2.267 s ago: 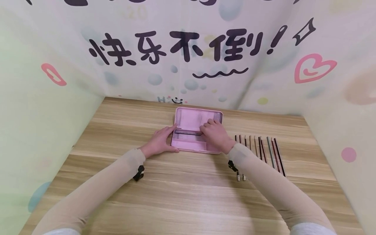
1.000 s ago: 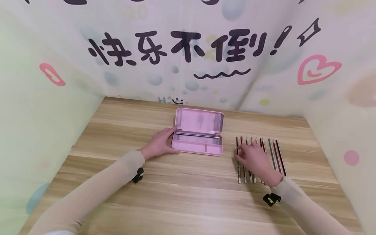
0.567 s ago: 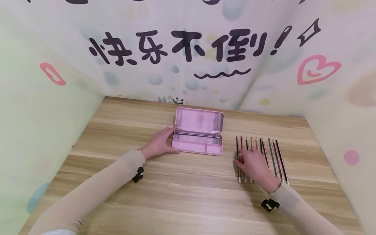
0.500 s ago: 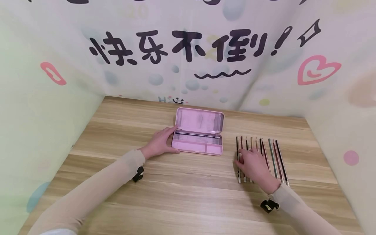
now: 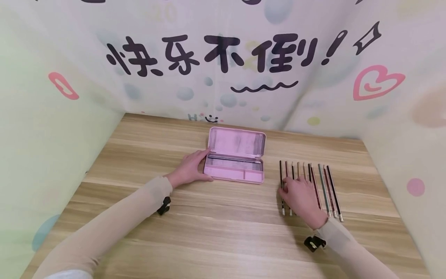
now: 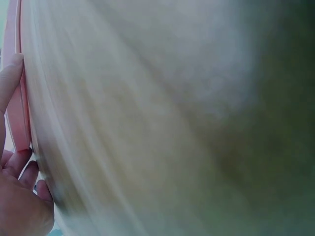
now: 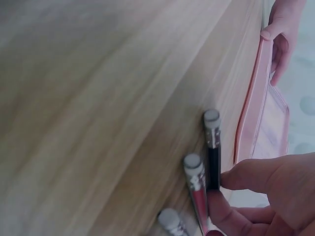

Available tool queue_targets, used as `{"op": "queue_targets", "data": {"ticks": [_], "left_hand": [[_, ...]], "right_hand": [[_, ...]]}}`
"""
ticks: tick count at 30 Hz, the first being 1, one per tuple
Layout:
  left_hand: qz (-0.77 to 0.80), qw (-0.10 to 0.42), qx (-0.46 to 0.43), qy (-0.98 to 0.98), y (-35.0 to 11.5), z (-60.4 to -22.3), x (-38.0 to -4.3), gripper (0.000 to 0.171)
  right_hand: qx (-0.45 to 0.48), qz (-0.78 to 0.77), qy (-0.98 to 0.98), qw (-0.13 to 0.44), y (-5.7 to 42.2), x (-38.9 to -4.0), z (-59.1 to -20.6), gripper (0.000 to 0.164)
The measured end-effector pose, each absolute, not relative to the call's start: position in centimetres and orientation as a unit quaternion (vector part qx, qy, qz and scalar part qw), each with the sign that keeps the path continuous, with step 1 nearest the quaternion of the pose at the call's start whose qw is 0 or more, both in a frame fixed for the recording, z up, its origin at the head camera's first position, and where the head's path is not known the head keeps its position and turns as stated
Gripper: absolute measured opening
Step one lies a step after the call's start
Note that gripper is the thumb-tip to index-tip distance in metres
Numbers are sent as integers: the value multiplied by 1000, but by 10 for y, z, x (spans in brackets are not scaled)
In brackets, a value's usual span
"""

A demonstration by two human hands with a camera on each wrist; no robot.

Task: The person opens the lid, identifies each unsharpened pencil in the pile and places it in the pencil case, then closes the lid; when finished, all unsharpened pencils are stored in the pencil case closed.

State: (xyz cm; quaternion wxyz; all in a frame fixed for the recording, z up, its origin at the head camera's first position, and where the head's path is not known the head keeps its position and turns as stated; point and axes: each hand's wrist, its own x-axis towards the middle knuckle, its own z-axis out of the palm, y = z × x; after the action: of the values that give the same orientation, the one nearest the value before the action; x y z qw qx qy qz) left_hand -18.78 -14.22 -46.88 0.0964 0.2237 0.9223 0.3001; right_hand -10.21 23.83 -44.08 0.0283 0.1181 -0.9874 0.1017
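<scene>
A pink pencil case (image 5: 223, 173) lies with its lid raised against the back of the table, one dark pencil (image 5: 233, 159) in its rear compartment. My left hand (image 5: 186, 169) grips the case's left end, thumb along the front edge and fingers at the side and back. To the right, several pencils lie in a row with eraser ends toward me. My right hand (image 5: 302, 197) is over the row's left part, thumb and finger pinching the leftmost black pencil (image 7: 213, 160). Beside it lies a red pencil (image 7: 198, 191). The hand covers the middle of neighbouring pencils.
The wood-grain table (image 5: 209, 236) meets a printed cloth backdrop (image 5: 216, 93) just behind the case. Cloth sides also stand at left and right. A green pencil (image 5: 324, 186) and others lie to the right of my right hand.
My right hand went from inside the case to the pencil row, then settled with its thumb and finger at the leftmost black pencil. My left hand has stayed on the case.
</scene>
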Motion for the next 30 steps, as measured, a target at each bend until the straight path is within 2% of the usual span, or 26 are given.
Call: {"op": "queue_targets", "data": {"ticks": [10,19,26,30], "left_hand": [[299,100,220,923,-143,-469,-188,114],[296,102,221,924,-141,-469,-188,114],[296,103,221,923,-141,-467,-187,113],[298,103,218,924,-142,-466,-187,114]], "right_hand": [[96,116,-988,19,230,-107,-443,19],[106,131,-986,19,230,-109,-435,31],[120,155,-979,47,234,-118,-426,30],[120,177,-976,31,235,-123,-420,30]]}}
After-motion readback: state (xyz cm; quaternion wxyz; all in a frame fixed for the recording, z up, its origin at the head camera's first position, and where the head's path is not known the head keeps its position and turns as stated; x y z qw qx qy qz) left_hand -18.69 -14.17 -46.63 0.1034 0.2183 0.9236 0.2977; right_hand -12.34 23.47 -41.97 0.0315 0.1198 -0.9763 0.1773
